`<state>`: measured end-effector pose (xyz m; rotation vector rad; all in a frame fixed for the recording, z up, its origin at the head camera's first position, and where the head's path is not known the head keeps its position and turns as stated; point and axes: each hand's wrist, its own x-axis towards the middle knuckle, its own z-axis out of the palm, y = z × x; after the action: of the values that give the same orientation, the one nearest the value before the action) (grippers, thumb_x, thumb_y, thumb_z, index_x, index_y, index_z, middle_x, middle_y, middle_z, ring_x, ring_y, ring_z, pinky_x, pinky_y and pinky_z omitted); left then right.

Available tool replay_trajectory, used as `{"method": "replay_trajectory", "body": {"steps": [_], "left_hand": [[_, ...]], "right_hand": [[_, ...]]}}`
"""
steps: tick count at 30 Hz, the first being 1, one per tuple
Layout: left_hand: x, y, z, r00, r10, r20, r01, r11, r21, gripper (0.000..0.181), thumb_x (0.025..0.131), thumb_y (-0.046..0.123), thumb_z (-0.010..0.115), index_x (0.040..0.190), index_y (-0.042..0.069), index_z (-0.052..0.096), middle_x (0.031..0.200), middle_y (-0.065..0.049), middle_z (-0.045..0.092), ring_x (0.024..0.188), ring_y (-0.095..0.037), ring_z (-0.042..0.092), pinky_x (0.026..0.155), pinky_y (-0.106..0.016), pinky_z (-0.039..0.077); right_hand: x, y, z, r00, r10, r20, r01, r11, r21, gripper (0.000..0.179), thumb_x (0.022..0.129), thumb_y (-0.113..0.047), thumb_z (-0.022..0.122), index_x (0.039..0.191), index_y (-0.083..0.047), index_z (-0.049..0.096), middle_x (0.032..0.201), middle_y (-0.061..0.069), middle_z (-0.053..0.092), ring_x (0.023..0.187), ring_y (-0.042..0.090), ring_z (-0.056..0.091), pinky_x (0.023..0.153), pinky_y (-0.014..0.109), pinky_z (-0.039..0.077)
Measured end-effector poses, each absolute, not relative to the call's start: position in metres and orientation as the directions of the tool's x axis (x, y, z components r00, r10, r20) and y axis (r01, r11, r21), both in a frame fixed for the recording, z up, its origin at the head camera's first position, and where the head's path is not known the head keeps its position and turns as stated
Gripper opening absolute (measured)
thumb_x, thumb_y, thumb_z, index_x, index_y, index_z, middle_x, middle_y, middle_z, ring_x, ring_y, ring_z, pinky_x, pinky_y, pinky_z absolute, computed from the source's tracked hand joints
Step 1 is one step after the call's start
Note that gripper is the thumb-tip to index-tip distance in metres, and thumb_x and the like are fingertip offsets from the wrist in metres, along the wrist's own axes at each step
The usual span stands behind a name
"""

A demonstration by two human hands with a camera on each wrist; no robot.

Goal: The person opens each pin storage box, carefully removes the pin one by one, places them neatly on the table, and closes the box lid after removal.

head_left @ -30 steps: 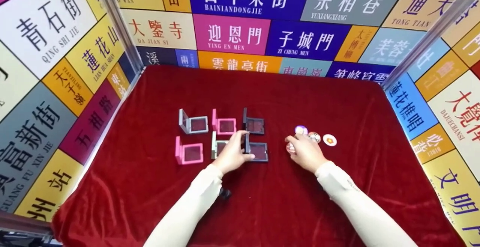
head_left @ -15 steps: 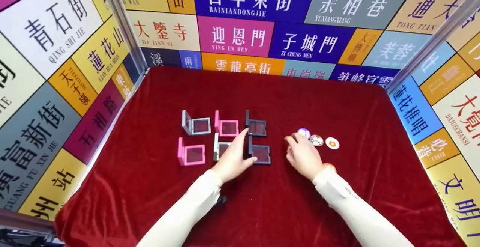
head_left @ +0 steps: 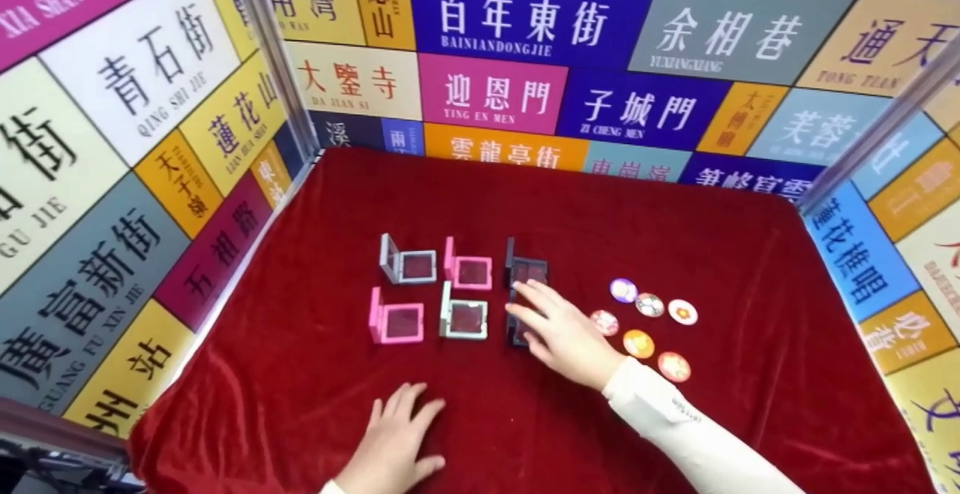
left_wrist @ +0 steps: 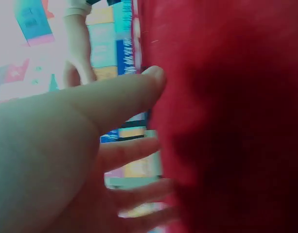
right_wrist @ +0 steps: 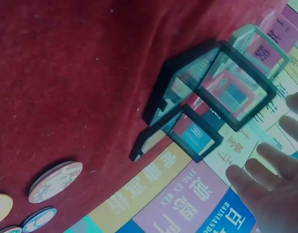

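Observation:
My right hand (head_left: 561, 335) has its fingers spread over the near dark hinged display case (head_left: 513, 327), partly covering it. Behind that stands the far dark case (head_left: 511, 263), its lid raised. In the right wrist view, the near case's clear-windowed lid (right_wrist: 248, 65) stands upright beside my fingers (right_wrist: 253, 177), with a gap between. My left hand (head_left: 394, 441) holds nothing, fingers spread low over the red cloth, in front of the near pink case (head_left: 376, 329) and the mint case (head_left: 445, 321). In the left wrist view my thumb (left_wrist: 124, 99) and fingers are apart.
A grey case (head_left: 388, 265) and another pink case (head_left: 450, 263) stand opened in the back row. Right of my hand lie several round badges, among them purple (head_left: 623, 290), orange (head_left: 638, 344) and red (head_left: 674, 366) ones. Sign-covered panels (head_left: 491, 92) enclose the red cloth (head_left: 525, 419).
My left hand has left the mint and near dark cases and drawn back toward the front left. My right hand has moved left from the badges to the near dark case, uncovering the badges.

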<state>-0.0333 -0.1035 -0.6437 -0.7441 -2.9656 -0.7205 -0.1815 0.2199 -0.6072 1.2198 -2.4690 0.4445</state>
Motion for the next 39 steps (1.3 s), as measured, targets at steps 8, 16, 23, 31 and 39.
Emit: {"method": "replay_trajectory", "body": {"steps": [8, 16, 23, 31, 39], "left_hand": [[-0.029, -0.099, -0.659, -0.904, 0.424, 0.049, 0.401, 0.805, 0.437, 0.079, 0.080, 0.042, 0.094, 0.146, 0.013, 0.064, 0.158, -0.022, 0.047, 0.147, -0.050, 0.041, 0.108, -0.080, 0.036], [-0.026, -0.102, -0.662, -0.913, 0.403, 0.070, 0.388, 0.799, 0.459, 0.081, 0.077, 0.040, 0.094, 0.146, 0.011, 0.063, 0.158, -0.024, 0.046, 0.147, -0.052, 0.041, 0.109, -0.082, 0.032], [-0.025, -0.104, -0.664, -0.912, 0.399, 0.090, 0.391, 0.787, 0.477, 0.082, 0.075, 0.040, 0.093, 0.146, 0.011, 0.063, 0.158, -0.025, 0.045, 0.147, -0.053, 0.040, 0.109, -0.084, 0.030], [-0.023, -0.107, -0.666, -0.909, 0.402, 0.113, 0.405, 0.785, 0.468, 0.082, 0.075, 0.042, 0.092, 0.145, 0.011, 0.063, 0.158, -0.025, 0.046, 0.147, -0.053, 0.040, 0.108, -0.084, 0.030], [-0.022, -0.107, -0.665, -0.908, 0.398, 0.127, 0.411, 0.792, 0.451, 0.082, 0.073, 0.039, 0.093, 0.145, 0.012, 0.063, 0.158, -0.024, 0.046, 0.147, -0.052, 0.041, 0.109, -0.083, 0.030]], "right_hand": [[-0.178, 0.229, -0.615, -0.605, -0.670, 0.429, -0.773, 0.624, -0.117, 0.033, 0.093, -0.010, 0.081, 0.124, -0.005, 0.074, 0.141, 0.022, 0.064, 0.133, 0.042, 0.060, 0.110, 0.054, 0.050], [-0.178, 0.235, -0.619, -0.646, -0.626, 0.436, -0.734, 0.666, -0.132, 0.026, 0.091, -0.010, 0.083, 0.114, -0.005, 0.071, 0.135, 0.014, 0.068, 0.125, 0.033, 0.065, 0.103, 0.048, 0.055], [-0.178, 0.242, -0.627, -0.663, -0.639, 0.390, -0.728, 0.671, -0.139, 0.023, 0.087, -0.005, 0.084, 0.107, -0.007, 0.074, 0.125, 0.017, 0.067, 0.113, 0.035, 0.068, 0.093, 0.049, 0.059], [-0.177, 0.250, -0.640, -0.684, -0.650, 0.331, -0.721, 0.672, -0.170, 0.020, 0.087, -0.003, 0.085, 0.101, -0.008, 0.073, 0.117, 0.012, 0.065, 0.103, 0.031, 0.068, 0.089, 0.047, 0.059], [-0.176, 0.249, -0.642, -0.691, -0.641, 0.335, -0.715, 0.676, -0.180, 0.021, 0.086, -0.003, 0.086, 0.100, -0.008, 0.072, 0.117, 0.012, 0.066, 0.101, 0.031, 0.068, 0.087, 0.046, 0.059]]}}
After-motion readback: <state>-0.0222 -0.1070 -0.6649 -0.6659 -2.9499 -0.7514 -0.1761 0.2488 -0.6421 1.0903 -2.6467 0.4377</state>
